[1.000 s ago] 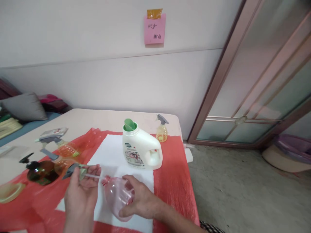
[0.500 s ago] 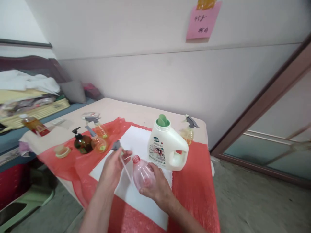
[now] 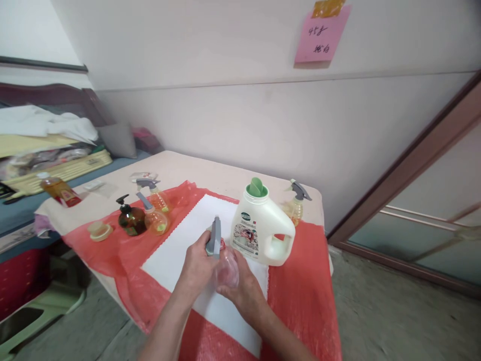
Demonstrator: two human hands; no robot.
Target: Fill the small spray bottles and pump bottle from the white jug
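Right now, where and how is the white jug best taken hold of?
I would grip the jug by its handle, coming from the right: it stands upright, and the handle's open loop faces that side. Mind the spray bottle just behind it. The right hand would probably suit, but it now holds the pink bottle.

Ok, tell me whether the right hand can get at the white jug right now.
Probably not while the right hand holds the pink bottle, though the white jug stands close by with nothing apparent between.
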